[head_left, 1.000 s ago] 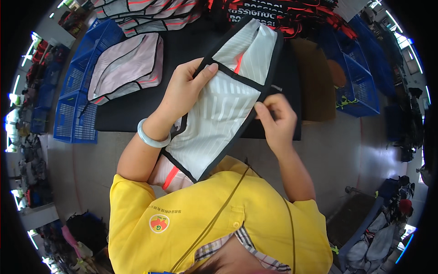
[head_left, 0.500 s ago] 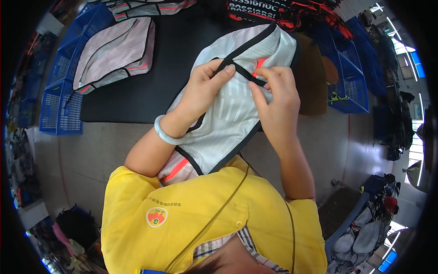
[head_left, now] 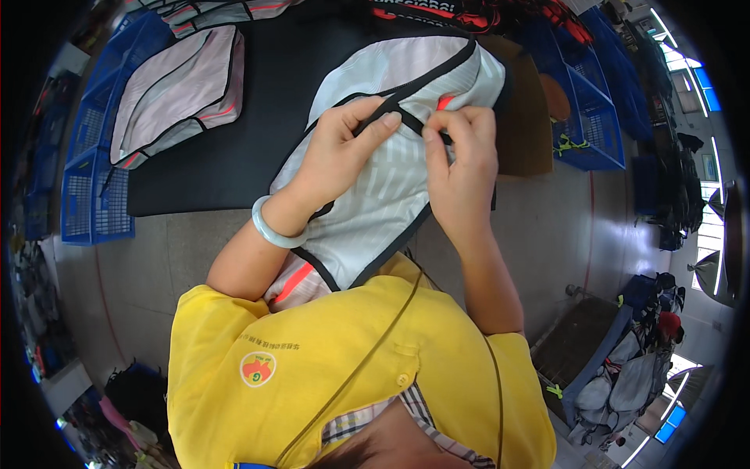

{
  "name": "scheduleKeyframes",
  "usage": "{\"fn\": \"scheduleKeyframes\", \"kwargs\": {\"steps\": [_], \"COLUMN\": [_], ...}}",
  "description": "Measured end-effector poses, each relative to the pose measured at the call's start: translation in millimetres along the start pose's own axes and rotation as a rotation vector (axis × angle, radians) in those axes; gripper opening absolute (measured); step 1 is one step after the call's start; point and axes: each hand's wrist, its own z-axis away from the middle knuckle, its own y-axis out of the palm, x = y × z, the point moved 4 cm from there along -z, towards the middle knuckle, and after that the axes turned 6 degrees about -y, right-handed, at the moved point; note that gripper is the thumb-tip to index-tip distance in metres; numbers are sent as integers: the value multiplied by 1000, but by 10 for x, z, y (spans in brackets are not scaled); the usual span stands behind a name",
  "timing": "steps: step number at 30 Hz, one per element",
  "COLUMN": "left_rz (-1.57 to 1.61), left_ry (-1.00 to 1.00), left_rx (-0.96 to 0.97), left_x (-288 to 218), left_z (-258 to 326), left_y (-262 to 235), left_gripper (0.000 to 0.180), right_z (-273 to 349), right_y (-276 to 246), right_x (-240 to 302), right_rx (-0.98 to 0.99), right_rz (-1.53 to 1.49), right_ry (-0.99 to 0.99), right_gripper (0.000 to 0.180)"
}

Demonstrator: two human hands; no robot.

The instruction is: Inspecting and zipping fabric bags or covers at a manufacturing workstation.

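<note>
A pale grey fabric piece (head_left: 379,211) with black edge binding and pinkish-red strips lies partly on the black table (head_left: 187,184), its near end reaching my chest. My left hand (head_left: 336,152) pinches the black binding (head_left: 411,121) between thumb and fingers. On the right of that grip, my right hand (head_left: 461,168) is closed on the same binding, thumb against bent fingers. A short stretch of binding shows between both hands. Part of the fabric under my fingers is hidden.
A similar pale pink piece (head_left: 180,90) lies at the table's left, beside blue plastic crates (head_left: 98,199). More bound pieces (head_left: 226,12) are at the back. Brown cardboard (head_left: 527,109) and another blue crate (head_left: 590,113) stand at right. Bags (head_left: 625,379) fill the lower right.
My right hand has shifted slightly left along the binding, closer to my left hand. The left hand keeps its pinch. The whole view has shifted a little.
</note>
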Motion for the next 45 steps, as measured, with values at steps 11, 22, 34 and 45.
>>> {"fn": "scheduleKeyframes", "kwargs": {"steps": [11,22,34,45], "left_rz": [74,-6,-879,-1150], "left_ry": [-81,-72,399,370], "left_rx": [-9,-27,-108,288], "left_x": [192,146,-148,-101], "left_z": [-27,-9,-264,-398], "left_y": [-6,-2,-87,367], "left_gripper": [22,19,48,34], "right_z": [173,233,1917,3611], "right_y": [-128,-118,353,625], "right_x": [-25,-128,-807,-1664], "right_rx": [43,72,805,1157], "right_rz": [-254,49,-601,196], "right_ry": [201,-109,716,1043], "right_gripper": [33,23,37,79]}}
